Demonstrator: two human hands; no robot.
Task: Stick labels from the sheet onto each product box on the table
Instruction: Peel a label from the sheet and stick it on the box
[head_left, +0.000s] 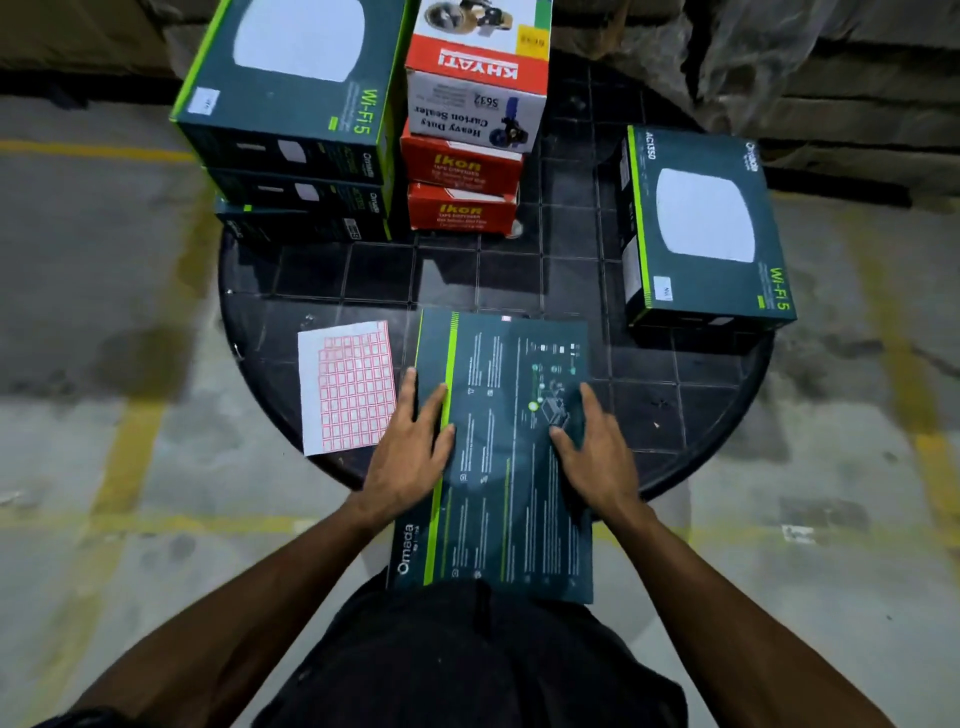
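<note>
both hands lie flat, fingers straight and spread, left hand (410, 441) and right hand (592, 441) pressing the dark box (498, 467) at the table's near edge; no label held. next, i judge, 1 hand must peel a label from the label sheet (345, 387) just left of it.

Warehouse, yellow-lined concrete floor (130, 441), wrapped cartons (831, 62)

both arms extended; left grip (413, 441) and right grip (592, 447) flat, fingers spread.

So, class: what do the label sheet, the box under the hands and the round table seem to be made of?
Label sheet: thin matte paper, lying flat, red-outlined stickers.
Box: printed cardboard, probably; slight sheen, crisp edges.
Table: dark moulded plastic, seemingly; grid-patterned, faintly glossy top.
</note>
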